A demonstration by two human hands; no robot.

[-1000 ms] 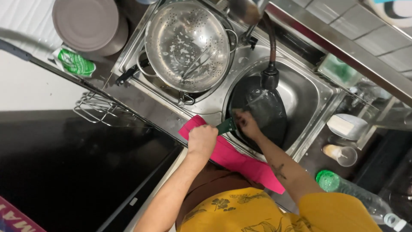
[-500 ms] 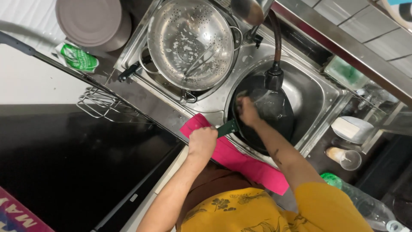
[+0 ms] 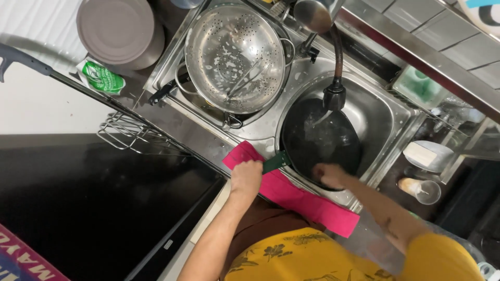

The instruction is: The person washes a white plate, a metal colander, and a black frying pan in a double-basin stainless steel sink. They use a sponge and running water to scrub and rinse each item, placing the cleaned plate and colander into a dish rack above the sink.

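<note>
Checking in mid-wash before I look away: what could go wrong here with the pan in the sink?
1. The left hand grips only the green pan handle while the right hand rubs inside the black pan; the wet pan might twist or slip.
2. The faucet hangs just over the pan, so water may splash out.
3. The pink cloth lies along the sink edge and could slide off.
</note>
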